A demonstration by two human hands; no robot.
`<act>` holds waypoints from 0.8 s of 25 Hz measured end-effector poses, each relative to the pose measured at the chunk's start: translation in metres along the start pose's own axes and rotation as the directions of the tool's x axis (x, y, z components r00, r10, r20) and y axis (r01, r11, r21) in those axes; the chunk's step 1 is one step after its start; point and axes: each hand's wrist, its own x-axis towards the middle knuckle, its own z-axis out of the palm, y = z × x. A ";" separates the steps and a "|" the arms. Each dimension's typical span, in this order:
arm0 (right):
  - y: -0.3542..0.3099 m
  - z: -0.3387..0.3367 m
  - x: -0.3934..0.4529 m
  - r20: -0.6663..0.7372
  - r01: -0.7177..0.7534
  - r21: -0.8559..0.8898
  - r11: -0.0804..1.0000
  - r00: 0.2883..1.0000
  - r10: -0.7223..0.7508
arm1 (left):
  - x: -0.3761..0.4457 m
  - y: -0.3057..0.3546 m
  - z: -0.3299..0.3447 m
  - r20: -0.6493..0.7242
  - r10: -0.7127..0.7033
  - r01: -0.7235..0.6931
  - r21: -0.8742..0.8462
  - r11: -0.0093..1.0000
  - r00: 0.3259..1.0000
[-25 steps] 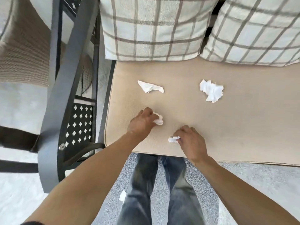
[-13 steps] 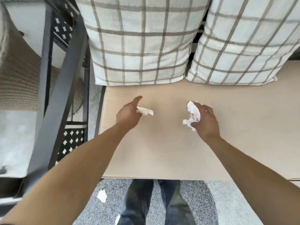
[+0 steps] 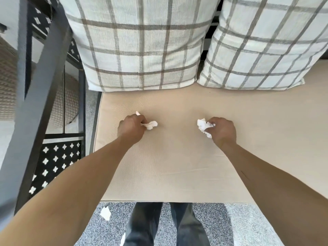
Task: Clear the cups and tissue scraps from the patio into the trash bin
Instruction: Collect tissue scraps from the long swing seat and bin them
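Tissue scraps (image 3: 150,124) sit bunched in both hands: the left hand (image 3: 132,128) clenches one wad, the right hand (image 3: 221,130) another (image 3: 203,126), likely gathered so one trip to the bin serves. Beneath both hands lies the seat cushion (image 3: 177,166). Behind the left hand, another scrap (image 3: 105,213) waits on the floor (image 3: 213,221).

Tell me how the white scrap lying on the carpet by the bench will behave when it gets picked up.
The scrap on the carpet looks like thin torn tissue, so probably very light and floppy, crumpling like the wads in the left hand and right hand. Its ragged edge suggests it may tear.
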 end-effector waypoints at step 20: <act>-0.218 -0.187 -0.185 -0.099 0.650 0.101 0.753 0.760 -0.642 | -0.228 0.067 -0.210 -0.449 -0.207 -0.102 -0.573 0.813 0.869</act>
